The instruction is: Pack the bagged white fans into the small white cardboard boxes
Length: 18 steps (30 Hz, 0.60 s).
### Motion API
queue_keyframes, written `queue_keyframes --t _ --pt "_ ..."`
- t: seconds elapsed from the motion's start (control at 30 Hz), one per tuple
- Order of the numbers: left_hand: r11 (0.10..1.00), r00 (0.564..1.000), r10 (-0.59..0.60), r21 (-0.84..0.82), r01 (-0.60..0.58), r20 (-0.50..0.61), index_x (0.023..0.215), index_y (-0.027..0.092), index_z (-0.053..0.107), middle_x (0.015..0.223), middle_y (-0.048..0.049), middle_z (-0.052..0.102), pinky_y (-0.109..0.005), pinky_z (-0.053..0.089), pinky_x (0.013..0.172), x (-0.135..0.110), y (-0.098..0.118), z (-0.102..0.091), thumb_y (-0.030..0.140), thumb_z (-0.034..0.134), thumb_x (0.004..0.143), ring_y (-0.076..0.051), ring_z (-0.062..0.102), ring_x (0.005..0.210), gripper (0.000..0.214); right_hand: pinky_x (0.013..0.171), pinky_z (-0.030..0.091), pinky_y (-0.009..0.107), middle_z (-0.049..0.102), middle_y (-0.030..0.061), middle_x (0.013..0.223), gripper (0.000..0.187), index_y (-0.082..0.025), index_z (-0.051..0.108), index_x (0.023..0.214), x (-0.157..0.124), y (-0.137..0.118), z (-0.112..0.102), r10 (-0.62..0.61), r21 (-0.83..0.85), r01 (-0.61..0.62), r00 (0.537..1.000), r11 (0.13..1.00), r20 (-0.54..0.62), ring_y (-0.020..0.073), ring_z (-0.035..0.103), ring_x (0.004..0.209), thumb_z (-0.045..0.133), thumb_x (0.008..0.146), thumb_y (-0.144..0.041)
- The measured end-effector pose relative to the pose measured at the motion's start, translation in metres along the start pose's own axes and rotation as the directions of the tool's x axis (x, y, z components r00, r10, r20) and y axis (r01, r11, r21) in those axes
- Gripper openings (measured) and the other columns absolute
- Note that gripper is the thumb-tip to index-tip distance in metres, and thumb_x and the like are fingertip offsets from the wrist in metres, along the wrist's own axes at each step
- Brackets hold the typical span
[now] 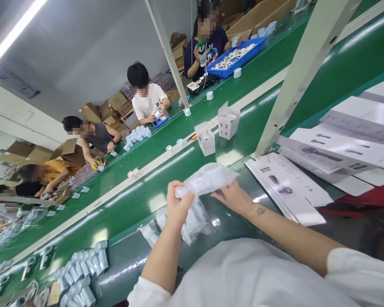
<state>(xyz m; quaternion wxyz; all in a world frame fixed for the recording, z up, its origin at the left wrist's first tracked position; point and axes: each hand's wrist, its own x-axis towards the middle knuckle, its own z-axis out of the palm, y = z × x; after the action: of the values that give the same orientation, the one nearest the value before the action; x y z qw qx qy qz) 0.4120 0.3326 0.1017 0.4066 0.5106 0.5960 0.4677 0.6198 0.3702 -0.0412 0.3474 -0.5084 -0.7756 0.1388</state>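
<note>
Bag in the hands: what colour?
The bag is clear, colourless plastic; it shows best in the head view.

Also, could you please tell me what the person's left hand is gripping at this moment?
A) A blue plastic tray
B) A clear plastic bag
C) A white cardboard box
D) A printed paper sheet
B: the left hand is closed on a corner of the clear plastic bag, which spreads out in front of the person.
</note>
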Motion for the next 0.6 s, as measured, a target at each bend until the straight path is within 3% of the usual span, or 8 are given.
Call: queue_keyframes --t 0.13,0.23,0.33,0.43,0.53,0.6 --pt "0.975 0.995 -0.091 0.206 0.083 0.027 0.102 0.023 0.05 0.064 0.009 0.047 -0.02 0.036 0.055 0.004 -0.011 0.006 0.036 0.066 0.079 -0.009 0.044 0.052 0.031 0.107 0.045 0.066 0.066 0.0237 0.128 0.054 -0.012 0.06 0.137 -0.028 0.002 0.023 -0.028 0.032 0.03 0.998 0.999 -0.064 0.0421 0.055 0.126 0.055 0.096 -0.046" --pt "0.879 0.994 -0.111 0.467 0.093 0.009 0.107 0.024 0.051 0.061 0.0077 0.049 -0.023 0.039 0.057 0.008 0.007 0.008 0.034 0.06 0.084 -0.013 0.051 0.053 0.026 0.111 0.047 0.059 0.061 0.0174 0.141 0.049 -0.016 0.054 0.146 -0.041 0.006 0.02 -0.129 0.09 0.13 0.992 0.987 -0.013 0.0353 0.053 0.134 0.045 0.099 -0.028" --pt "0.691 0.98 -0.097 0.72 -0.06 0.175 0.11 0.023 0.053 0.075 -0.0013 0.063 -0.029 0.047 0.069 0.014 0.04 0.02 0.027 0.058 0.085 -0.022 0.064 0.073 0.026 0.11 0.05 0.056 0.063 0.0133 0.14 0.052 -0.021 0.058 0.143 -0.05 0.01 0.014 -0.138 0.143 0.136 0.99 0.98 0.004 0.0321 0.054 0.135 0.042 0.094 -0.016" --pt "0.47 0.909 -0.197 0.849 -0.241 0.367 0.112 0.021 0.054 0.094 -0.0099 0.069 -0.035 0.051 0.079 0.016 0.064 0.044 0.022 0.056 0.084 -0.029 0.068 0.089 0.028 0.106 0.055 0.053 0.072 0.0083 0.125 0.044 -0.027 0.07 0.126 -0.059 0.013 0.006 -0.123 0.211 0.118 0.992 0.97 0.008 0.0295 0.062 0.127 0.044 0.092 -0.016" --pt "0.383 0.863 -0.226 0.855 -0.348 0.452 0.116 0.021 0.053 0.104 -0.0122 0.068 -0.038 0.052 0.083 0.016 0.069 0.068 0.02 0.052 0.086 -0.03 0.069 0.095 0.03 0.102 0.058 0.051 0.075 0.0052 0.111 0.031 -0.032 0.074 0.106 -0.071 0.015 -0.006 -0.103 0.261 0.11 0.994 0.959 -0.042 0.0283 0.068 0.118 0.048 0.092 -0.02" --pt "0.379 0.864 -0.19 0.847 -0.374 0.466 0.12 0.021 0.053 0.11 -0.0132 0.066 -0.04 0.053 0.083 0.016 0.065 0.078 0.021 0.048 0.088 -0.03 0.068 0.095 0.032 0.104 0.056 0.052 0.071 0.0091 0.12 0.022 -0.03 0.072 0.104 -0.073 0.017 -0.016 -0.035 0.254 0.068 0.991 0.965 -0.131 0.0301 0.066 0.12 0.055 0.092 -0.026"
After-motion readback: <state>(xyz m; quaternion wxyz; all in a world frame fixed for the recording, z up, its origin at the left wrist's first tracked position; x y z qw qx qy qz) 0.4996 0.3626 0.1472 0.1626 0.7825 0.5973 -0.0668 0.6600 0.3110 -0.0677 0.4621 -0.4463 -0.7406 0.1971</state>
